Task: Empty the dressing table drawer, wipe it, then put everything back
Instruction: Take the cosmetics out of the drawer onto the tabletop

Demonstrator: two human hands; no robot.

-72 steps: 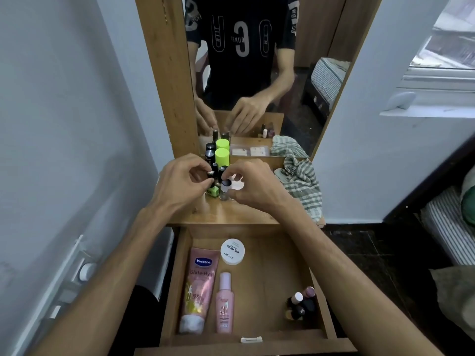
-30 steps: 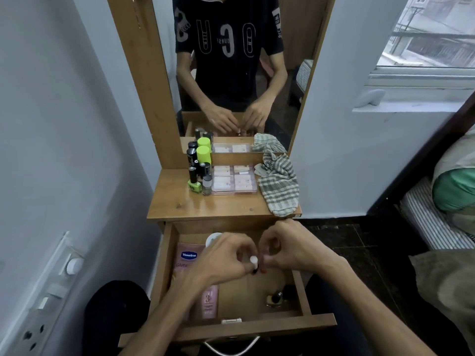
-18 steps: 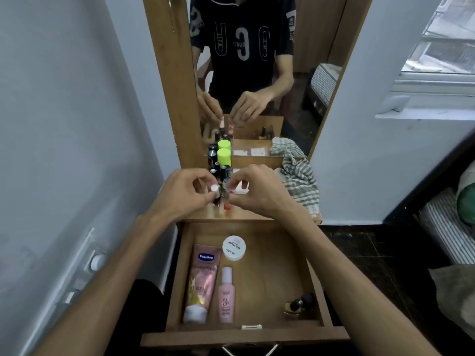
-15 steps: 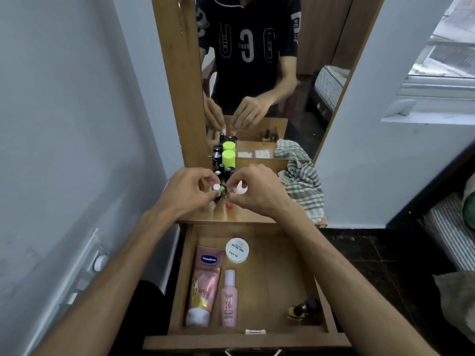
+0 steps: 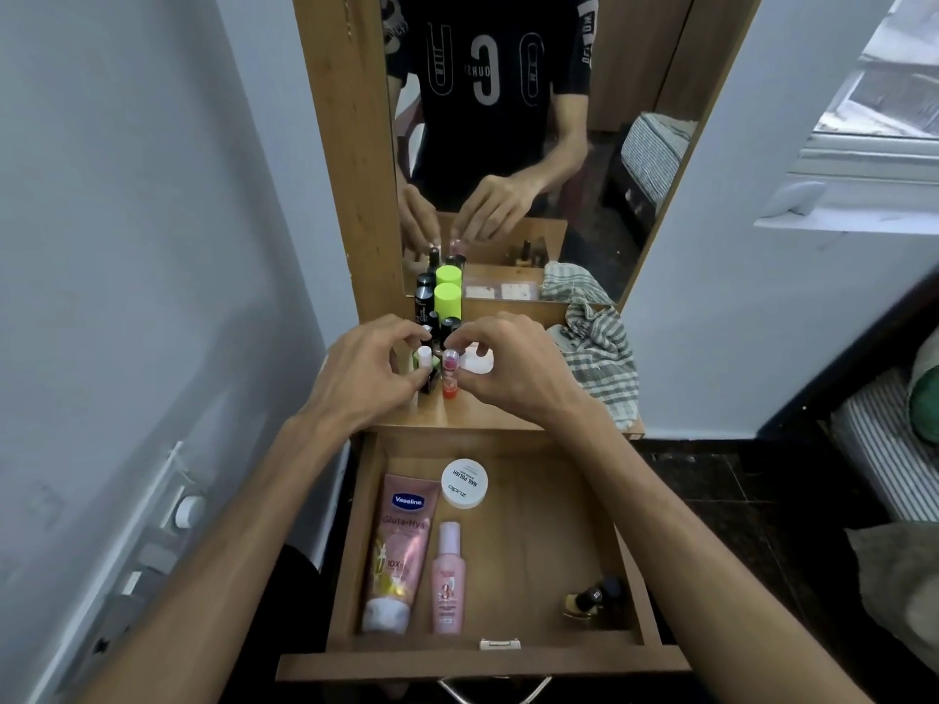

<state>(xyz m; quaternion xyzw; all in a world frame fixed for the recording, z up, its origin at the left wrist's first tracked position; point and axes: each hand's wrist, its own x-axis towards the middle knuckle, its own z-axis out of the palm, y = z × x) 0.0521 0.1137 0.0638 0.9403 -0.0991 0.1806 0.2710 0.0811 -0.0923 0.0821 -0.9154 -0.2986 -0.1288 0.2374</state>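
Pinching small bottles on the wooden surface, the left hand has its grip clamped on a white-capped bottle and the right hand on a red one. Below, the open drawer holds a pink tube, a pink spray bottle, a round white jar and a dark little bottle in its right corner.

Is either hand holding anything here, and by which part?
Left hand pinches a white-capped bottle near its cap; right hand pinches a red bottle at its cap.

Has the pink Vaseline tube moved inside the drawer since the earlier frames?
No. The pink Vaseline tube lies along the wooden drawer's left wall, cap toward the front, as before; only the camera shifted.
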